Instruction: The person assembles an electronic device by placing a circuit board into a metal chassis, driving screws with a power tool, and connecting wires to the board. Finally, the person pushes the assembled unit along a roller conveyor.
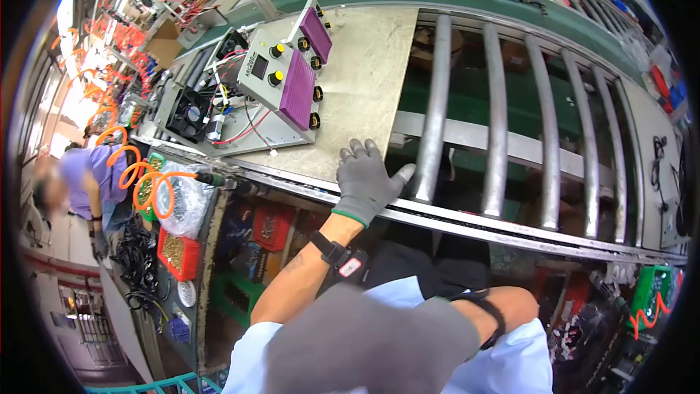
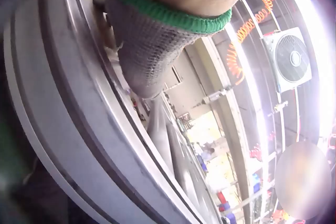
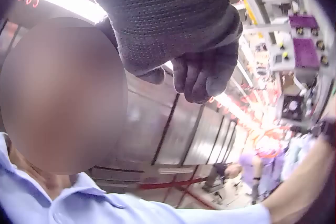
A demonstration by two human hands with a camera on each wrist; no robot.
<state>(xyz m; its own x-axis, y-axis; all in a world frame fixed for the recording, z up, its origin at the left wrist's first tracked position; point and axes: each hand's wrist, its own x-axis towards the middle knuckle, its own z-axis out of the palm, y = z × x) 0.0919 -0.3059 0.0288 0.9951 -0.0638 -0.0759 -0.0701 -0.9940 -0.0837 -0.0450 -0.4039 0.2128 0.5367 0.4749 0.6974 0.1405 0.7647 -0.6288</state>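
Note:
My left hand point(image 1: 363, 184), in a grey glove with a green cuff, rests with fingers spread on the front edge of a pale board point(image 1: 364, 95). Its thumb reaches toward the first metal roller point(image 1: 435, 109). Left of the fingers stands an open-sided device point(image 1: 297, 95) with a purple front panel, yellow knobs and loose wires. A second purple-fronted device point(image 1: 315, 33) is behind it. Raised close to the head camera, my gloved right hand point(image 1: 364, 343) looks large and blurred. In the right wrist view its fingers point(image 3: 197, 79) hang loosely bent near the face, with nothing seen in them.
Several rollers extend right of the board, behind a metal rail point(image 1: 467, 225). At left are a plastic bag point(image 1: 186, 201), a red bin of small parts point(image 1: 177, 254) and an orange coiled hose point(image 1: 131, 168). Another person point(image 1: 106, 175) in purple is farther left.

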